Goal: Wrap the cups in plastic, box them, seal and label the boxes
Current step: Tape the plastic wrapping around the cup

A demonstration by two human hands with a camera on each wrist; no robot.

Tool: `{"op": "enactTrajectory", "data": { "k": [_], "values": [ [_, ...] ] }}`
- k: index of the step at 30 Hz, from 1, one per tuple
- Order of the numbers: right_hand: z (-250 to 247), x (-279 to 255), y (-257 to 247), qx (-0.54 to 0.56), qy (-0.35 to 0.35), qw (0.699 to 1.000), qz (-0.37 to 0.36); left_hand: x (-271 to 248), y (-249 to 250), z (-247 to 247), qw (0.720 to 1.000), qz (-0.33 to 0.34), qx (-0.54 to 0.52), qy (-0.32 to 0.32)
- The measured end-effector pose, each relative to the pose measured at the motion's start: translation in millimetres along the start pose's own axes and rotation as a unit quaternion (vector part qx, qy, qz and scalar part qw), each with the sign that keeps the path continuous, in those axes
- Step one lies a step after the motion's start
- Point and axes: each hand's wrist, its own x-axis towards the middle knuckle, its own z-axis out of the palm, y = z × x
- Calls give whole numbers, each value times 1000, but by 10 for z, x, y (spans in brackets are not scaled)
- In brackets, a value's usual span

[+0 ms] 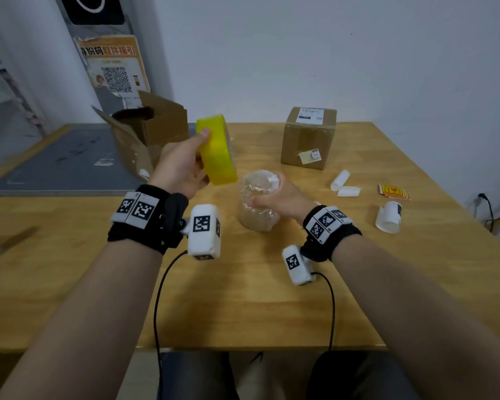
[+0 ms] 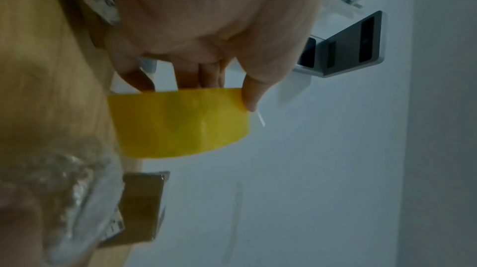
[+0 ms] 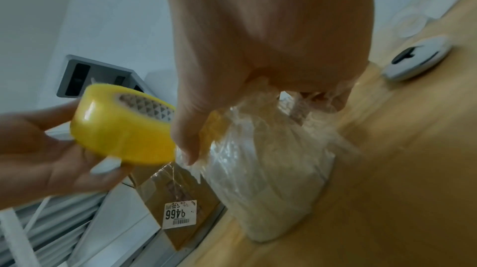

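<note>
My left hand point(image 1: 198, 158) grips a yellow roll of tape point(image 1: 218, 151) and holds it tilted in the air above the table, thumb on the upper edge. In the left wrist view, fingers and thumb of the left hand point(image 2: 198, 91) pinch the roll of tape point(image 2: 180, 124) across its width. A cup wrapped in clear plastic point(image 1: 257, 215) stands on the wooden table point(image 1: 243, 298), just right of the roll. My right hand point(image 1: 267, 190) holds its gathered top. The right wrist view shows the wrapped cup point(image 3: 278, 179) upright beside the tape point(image 3: 121, 128).
A sealed, labelled cardboard box point(image 1: 308, 138) stands at the back right. An open box point(image 1: 145, 131) leans at the back left beside a grey mat point(image 1: 55, 163). On the right lie a white paper cup point(image 1: 388, 216), two small white rolls point(image 1: 340, 179) and red-yellow stickers point(image 1: 393, 191).
</note>
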Motion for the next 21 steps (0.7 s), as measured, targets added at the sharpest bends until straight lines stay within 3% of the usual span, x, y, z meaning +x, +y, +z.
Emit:
{"op": "enactTrajectory", "data": {
  "k": [5,10,14,17,21],
  "values": [
    [16,-12,-15,1,-10,1000,5,46,-74,395,993,18,-75,-93],
    [15,-8,7,6,-10,998,-64,138,-372,742,978,-53,-161,-119],
    [59,15,37,-26,1,996,-80,177,-499,787,976,-40,-175,-126],
    [23,-24,55,-1,-44,995,-89,191,-521,742,974,-38,-186,-125],
    [-198,-102,-7,-137,-129,982,-19,194,-536,767,982,-25,-130,-132]
  ]
}}
